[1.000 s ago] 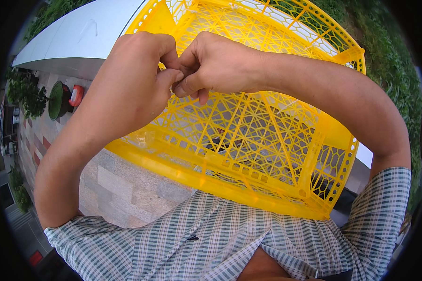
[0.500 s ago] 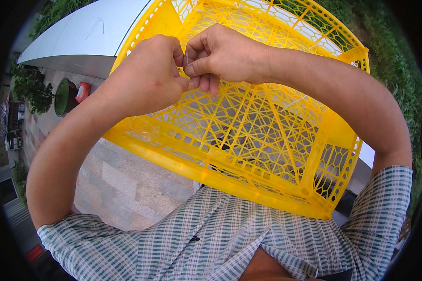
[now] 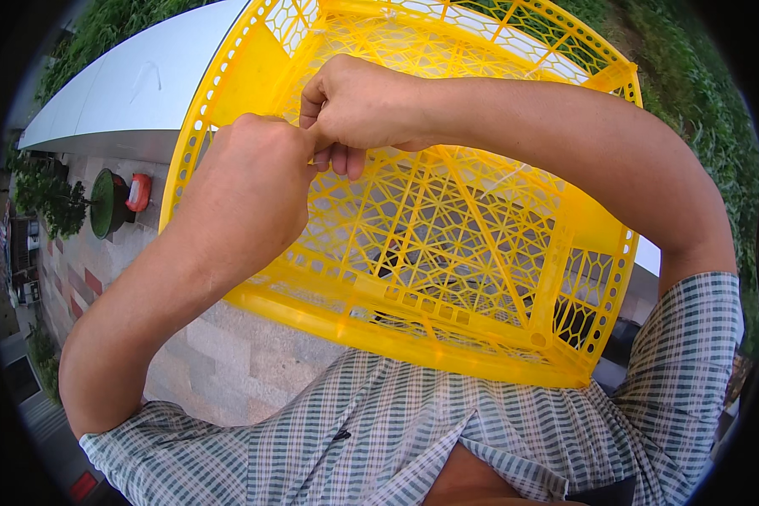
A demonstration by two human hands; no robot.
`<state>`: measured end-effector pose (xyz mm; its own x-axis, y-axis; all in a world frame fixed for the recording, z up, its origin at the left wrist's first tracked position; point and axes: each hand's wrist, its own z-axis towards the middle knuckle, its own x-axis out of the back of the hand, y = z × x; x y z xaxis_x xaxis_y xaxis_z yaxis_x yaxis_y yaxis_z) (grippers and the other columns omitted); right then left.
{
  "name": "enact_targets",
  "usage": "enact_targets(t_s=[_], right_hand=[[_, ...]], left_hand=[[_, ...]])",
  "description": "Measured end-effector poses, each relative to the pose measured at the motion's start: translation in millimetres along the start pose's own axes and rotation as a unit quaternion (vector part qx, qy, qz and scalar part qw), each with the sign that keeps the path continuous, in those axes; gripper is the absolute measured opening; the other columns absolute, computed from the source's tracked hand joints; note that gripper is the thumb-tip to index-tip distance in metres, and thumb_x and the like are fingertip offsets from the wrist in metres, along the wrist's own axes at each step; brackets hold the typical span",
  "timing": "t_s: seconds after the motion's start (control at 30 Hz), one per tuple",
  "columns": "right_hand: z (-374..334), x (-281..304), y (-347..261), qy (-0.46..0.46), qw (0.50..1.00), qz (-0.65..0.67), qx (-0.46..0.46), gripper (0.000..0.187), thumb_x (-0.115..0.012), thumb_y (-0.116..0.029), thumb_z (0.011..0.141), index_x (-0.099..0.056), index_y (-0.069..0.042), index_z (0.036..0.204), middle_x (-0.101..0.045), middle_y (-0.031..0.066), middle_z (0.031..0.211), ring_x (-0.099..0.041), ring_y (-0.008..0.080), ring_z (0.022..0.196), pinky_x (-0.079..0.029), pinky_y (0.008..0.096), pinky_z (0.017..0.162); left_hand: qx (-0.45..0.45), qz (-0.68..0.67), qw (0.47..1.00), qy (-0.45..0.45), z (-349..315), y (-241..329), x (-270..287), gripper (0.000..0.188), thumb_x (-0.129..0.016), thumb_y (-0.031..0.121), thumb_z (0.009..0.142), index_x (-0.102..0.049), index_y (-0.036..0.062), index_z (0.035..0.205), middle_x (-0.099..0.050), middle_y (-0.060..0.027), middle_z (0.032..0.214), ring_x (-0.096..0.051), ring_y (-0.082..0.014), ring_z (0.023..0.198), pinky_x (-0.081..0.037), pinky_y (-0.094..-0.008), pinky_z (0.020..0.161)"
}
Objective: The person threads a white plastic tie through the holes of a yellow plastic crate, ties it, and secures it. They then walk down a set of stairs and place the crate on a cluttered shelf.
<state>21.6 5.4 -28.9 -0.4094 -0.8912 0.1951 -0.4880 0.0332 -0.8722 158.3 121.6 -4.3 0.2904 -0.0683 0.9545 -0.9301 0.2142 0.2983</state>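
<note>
A large yellow plastic crate [image 3: 447, 278] with lattice walls and floor sits in front of my chest, its inside holding nothing I can see. Both my hands hover together above its left half. My left hand [image 3: 249, 190] is closed into a fist with the thumb side toward my right hand [image 3: 363, 105], which is also closed, fingers curled down. The fingertips of the two hands meet and pinch at something very small; I cannot make out what it is.
A white curved surface [image 3: 135, 93] runs behind the crate at the upper left. Grey stone paving [image 3: 219, 363] lies below. A green round planter [image 3: 105, 202] and a red object [image 3: 138, 191] stand at the left. Grass [image 3: 700, 93] borders the right side.
Both hands have stayed pressed together and drifted up and to the right over the crate. The crate has shifted slightly in the picture as my head moved.
</note>
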Motion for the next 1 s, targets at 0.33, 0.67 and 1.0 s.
enact_targets(t_s=[0.33,0.67,1.0], right_hand=[[-1.6,2.6,-5.3,-0.013,1.0,-0.01,0.007,0.014,-0.068,-0.002,0.088,-0.071,0.007,0.097,-0.073,0.0123,0.078,-0.068,0.0163,0.059,-0.058,0.0286,0.055],[-11.9,5.0,10.9,-0.018,0.982,-0.136,0.129,0.016,-0.076,-0.004,0.082,-0.074,0.005,0.095,-0.074,0.0102,0.081,-0.069,0.0147,0.066,-0.057,0.0307,0.063],[-23.1,-26.2,35.8,0.131,0.935,-0.222,0.244,0.017,-0.081,-0.01,0.079,-0.073,0.004,0.085,-0.068,0.0149,0.08,-0.068,0.025,0.072,-0.055,0.0364,0.065]], left_hand=[[-0.03,0.037,0.999,-0.014,0.0,-2.7,3.4,0.009,-0.07,0.002,0.085,-0.072,-0.0057,0.088,-0.068,-0.0241,0.079,-0.067,-0.0417,0.074,-0.053,-0.0478,0.07],[0.219,-0.203,0.932,-0.204,19.3,-10.1,30.6,0.013,-0.069,0.011,0.092,-0.072,-0.0018,0.091,-0.058,-0.0024,0.064,-0.052,-0.0094,0.053,-0.043,-0.0271,0.051],[0.332,-0.342,0.861,-0.18,18.5,-13.5,18.3,0.011,-0.069,0.01,0.095,-0.071,0.0017,0.088,-0.057,-0.0017,0.067,-0.046,-0.0079,0.051,-0.037,-0.0253,0.047]])
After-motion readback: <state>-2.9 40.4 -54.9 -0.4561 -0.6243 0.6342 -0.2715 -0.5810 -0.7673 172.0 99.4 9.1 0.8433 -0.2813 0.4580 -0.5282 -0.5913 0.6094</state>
